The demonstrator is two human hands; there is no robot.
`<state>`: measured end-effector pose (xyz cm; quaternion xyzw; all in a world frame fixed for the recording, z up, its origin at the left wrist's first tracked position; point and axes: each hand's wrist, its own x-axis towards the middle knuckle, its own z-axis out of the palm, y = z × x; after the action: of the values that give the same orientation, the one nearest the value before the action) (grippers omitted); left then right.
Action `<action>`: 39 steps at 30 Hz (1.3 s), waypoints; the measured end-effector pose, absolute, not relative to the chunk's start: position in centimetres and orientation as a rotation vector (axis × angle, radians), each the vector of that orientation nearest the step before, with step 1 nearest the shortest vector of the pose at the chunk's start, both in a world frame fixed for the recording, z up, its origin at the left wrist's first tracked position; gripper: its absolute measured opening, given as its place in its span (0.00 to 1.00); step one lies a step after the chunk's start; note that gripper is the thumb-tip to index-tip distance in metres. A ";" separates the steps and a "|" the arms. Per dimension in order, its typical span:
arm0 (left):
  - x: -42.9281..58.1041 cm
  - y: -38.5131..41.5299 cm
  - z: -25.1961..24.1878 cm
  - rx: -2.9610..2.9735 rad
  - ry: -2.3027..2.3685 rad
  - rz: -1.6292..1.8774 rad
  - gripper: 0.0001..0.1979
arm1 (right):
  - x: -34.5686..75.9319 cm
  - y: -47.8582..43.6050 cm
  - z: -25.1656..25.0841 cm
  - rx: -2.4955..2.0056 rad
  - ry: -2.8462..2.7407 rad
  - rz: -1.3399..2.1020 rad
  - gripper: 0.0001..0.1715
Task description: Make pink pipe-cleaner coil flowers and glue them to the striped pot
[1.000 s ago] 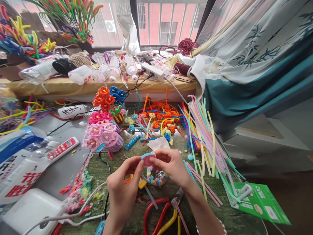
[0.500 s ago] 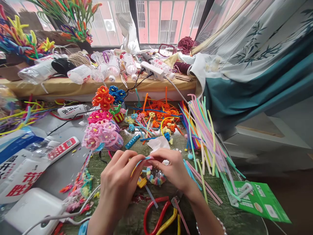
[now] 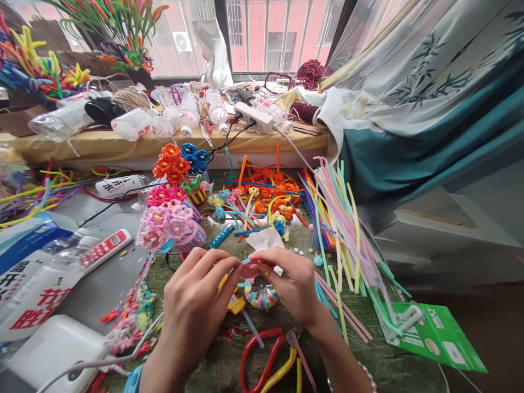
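Note:
My left hand (image 3: 192, 308) and my right hand (image 3: 289, 284) meet above the green-topped table (image 3: 196, 338), their fingertips pinching a small pink chenille piece (image 3: 250, 269). A thin pale blue stem (image 3: 244, 262) pokes out beside it, and its far end is hidden by my fingers. Just below my hands, a beaded-looking multicoloured pipe-cleaner ring (image 3: 261, 295) lies on the table, partly hidden. A yellow object (image 3: 233, 299) lies under my left fingers.
Red-handled scissors (image 3: 262, 355) and yellow-handled pliers (image 3: 284, 363) lie near my wrists. Pipe-cleaner flowers (image 3: 167, 218) stand ahead left, a pastel stem bundle (image 3: 347, 229) lies right, and a white tissue (image 3: 265, 239) lies ahead. Bottles line the windowsill.
My hands have closed in around the pink piece, which earlier showed as a loop held higher up. The blue stem now shows only as a short end, and my left hand has moved slightly lower left.

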<state>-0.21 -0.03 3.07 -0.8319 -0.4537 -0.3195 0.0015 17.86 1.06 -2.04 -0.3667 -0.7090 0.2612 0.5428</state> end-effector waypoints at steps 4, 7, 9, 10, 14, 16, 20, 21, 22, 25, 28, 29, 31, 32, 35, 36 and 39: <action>-0.2 0.1 3.3 -2.655 -1.425 -1.023 0.03 | 17.9 1.1 -1.9 -0.862 -1.681 0.607 0.09; -0.3 0.2 3.4 -2.701 -1.452 -1.067 0.03 | 18.0 1.2 -1.9 -0.849 -1.682 0.623 0.09; -0.3 0.3 3.4 -2.728 -1.473 -1.100 0.03 | 18.1 1.2 -1.9 -0.840 -1.691 0.632 0.10; -0.4 0.3 3.4 -2.743 -1.488 -1.112 0.04 | 18.1 1.2 -2.0 -0.836 -1.695 0.636 0.10; -0.4 0.2 3.3 -2.764 -1.554 -1.164 0.05 | 18.3 1.2 -2.2 -0.824 -1.707 0.637 0.12; -0.3 0.2 3.2 -2.760 -1.591 -1.187 0.06 | 18.3 1.2 -2.2 -0.815 -1.715 0.623 0.12; -0.1 0.2 3.0 -2.722 -1.653 -1.247 0.06 | 18.3 1.1 -2.4 -0.804 -1.741 0.605 0.13; -0.1 0.2 3.0 -2.706 -1.669 -1.265 0.06 | 18.3 1.1 -2.4 -0.805 -1.749 0.606 0.13; 0.0 0.2 3.0 -2.690 -1.688 -1.282 0.06 | 18.2 1.0 -2.5 -0.808 -1.757 0.608 0.13; 0.1 0.2 3.2 -2.656 -1.750 -1.309 0.06 | 18.1 0.8 -2.5 -0.832 -1.768 0.613 0.13; 0.1 0.2 3.2 -2.635 -1.817 -1.317 0.07 | 18.0 0.7 -2.5 -0.848 -1.761 0.622 0.13; 0.1 0.3 3.2 -2.634 -1.839 -1.318 0.07 | 18.0 0.7 -2.4 -0.852 -1.752 0.629 0.13; -0.1 0.4 3.1 -2.642 -1.885 -1.322 0.07 | 17.9 0.7 -2.2 -0.874 -1.711 0.660 0.10; -0.2 0.5 3.1 -2.647 -1.907 -1.321 0.07 | 17.9 0.8 -2.0 -0.893 -1.679 0.691 0.09; -0.6 0.7 3.1 -2.644 -1.947 -1.317 0.08 | 17.8 0.9 -1.6 -0.961 -1.578 0.822 0.05; -0.7 0.8 3.2 -2.649 -1.950 -1.312 0.09 | 17.8 0.9 -1.5 -0.981 -1.552 0.860 0.05; -1.0 0.9 3.3 -2.663 -1.976 -1.323 0.11 | 17.8 0.8 -1.4 -1.022 -1.508 0.923 0.04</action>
<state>-0.95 0.93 3.29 -0.7288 -0.5408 -0.3620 -0.2129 17.77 0.85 -1.41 -0.4268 -0.6297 0.3853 0.5224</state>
